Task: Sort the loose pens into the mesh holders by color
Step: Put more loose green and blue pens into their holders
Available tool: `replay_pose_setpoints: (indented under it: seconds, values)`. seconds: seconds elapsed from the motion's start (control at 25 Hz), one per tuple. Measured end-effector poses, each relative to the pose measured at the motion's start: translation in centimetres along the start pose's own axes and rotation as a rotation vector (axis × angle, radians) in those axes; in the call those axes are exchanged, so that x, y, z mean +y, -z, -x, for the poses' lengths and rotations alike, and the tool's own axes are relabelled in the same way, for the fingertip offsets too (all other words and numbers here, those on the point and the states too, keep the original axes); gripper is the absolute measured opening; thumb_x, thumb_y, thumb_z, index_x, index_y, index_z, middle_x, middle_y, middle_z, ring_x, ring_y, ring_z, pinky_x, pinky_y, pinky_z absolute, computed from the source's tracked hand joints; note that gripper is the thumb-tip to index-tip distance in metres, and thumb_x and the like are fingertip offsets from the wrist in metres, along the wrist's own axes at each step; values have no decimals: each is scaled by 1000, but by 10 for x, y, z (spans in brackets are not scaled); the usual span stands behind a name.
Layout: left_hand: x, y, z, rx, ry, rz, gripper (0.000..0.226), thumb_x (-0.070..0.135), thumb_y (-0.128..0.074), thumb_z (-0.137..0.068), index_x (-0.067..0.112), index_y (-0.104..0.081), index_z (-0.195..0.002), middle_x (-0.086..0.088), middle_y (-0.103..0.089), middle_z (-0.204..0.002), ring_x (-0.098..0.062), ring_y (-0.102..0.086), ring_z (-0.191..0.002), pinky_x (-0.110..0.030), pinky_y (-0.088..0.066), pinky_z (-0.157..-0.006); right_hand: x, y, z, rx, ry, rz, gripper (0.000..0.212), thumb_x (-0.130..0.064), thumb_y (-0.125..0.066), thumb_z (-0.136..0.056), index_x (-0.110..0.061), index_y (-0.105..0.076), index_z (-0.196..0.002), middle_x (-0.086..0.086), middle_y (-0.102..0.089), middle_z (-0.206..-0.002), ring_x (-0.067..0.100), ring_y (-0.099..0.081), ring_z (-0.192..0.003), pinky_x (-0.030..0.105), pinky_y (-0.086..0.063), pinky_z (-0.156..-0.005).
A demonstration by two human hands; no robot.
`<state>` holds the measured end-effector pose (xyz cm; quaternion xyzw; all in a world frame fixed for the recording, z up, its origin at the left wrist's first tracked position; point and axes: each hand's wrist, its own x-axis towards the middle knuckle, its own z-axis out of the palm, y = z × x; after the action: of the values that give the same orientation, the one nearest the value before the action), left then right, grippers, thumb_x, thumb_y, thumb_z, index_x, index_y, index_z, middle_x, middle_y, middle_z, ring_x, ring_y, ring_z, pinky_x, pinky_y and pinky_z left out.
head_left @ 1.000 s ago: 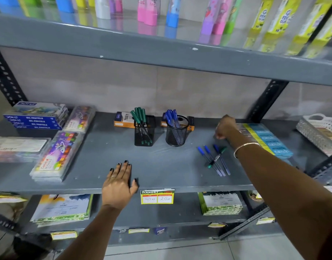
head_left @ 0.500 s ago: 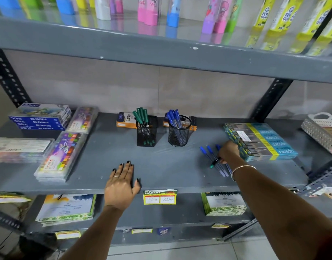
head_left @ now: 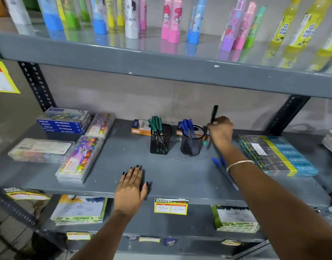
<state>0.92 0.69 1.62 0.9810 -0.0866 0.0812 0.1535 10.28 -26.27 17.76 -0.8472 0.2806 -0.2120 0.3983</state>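
Note:
Two black mesh holders stand mid-shelf: a square holder [head_left: 160, 142] with green pens [head_left: 155, 123] and a round holder [head_left: 192, 143] with blue pens [head_left: 186, 125]. My right hand [head_left: 220, 133] is just right of the round holder, shut on a green pen [head_left: 214, 113] held nearly upright, its cap sticking out above my fingers. Loose blue pens [head_left: 220, 166] lie on the shelf, partly hidden under my right forearm. My left hand [head_left: 131, 186] rests flat and open on the shelf's front edge.
Orange boxes [head_left: 140, 127] sit behind the holders. Pastel boxes [head_left: 64, 121] and crayon packs [head_left: 80, 158] fill the left of the grey shelf [head_left: 180, 177]; a stack of blue-yellow packs [head_left: 277, 154] lies at right. The upper shelf overhangs closely above.
My right hand picked the green pen out of the loose pens and lifted it up and left to beside the round holder. The left hand stayed flat on the shelf.

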Motion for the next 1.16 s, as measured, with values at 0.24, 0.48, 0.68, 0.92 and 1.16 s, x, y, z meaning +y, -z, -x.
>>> replay_pose_setpoints:
  seconds: [0.24,0.48,0.68,0.92,1.16]
  values:
    - [-19,-3,-4,40,30,-7,57,39,-35,-80,1,-66,-110,-13,-64,-116,-28,-59,-107,-39,-41,-94,-76,-67,23,-166,219,50,28,-12,-61,-85,-2,-65,-112,18,-68,-117,32,-66,-108,29,-52,-84]
    - [-22,-9,-7,60,4,8,57,36,-36,-75,0,-67,-107,-14,-65,-114,-29,-61,-104,-37,-33,-97,-79,-119,25,-377,295,428,23,0,-53,-90,3,-58,-112,19,-64,-117,33,-64,-109,36,-54,-89]
    - [-21,-10,-8,44,-11,-1,58,38,-36,-75,1,-68,-107,-13,-65,-114,-28,-62,-103,-35,-38,-95,-72,-134,29,-458,299,535,27,5,-45,-92,4,-56,-116,16,-62,-122,31,-62,-113,34,-50,-92]
    - [-23,-11,-6,29,-6,-20,58,38,-36,-76,0,-67,-108,-14,-65,-114,-29,-61,-104,-35,-26,-97,-69,-142,32,-492,316,574,28,-2,-45,-93,1,-57,-119,16,-61,-126,31,-60,-116,34,-49,-93]
    - [-23,-11,-6,57,-20,-4,57,35,-36,-76,-2,-66,-109,-16,-64,-115,-31,-61,-104,-36,-27,-97,-91,-134,28,-524,298,528,25,4,-64,-82,2,-59,-106,18,-64,-121,30,-65,-110,32,-53,-90]
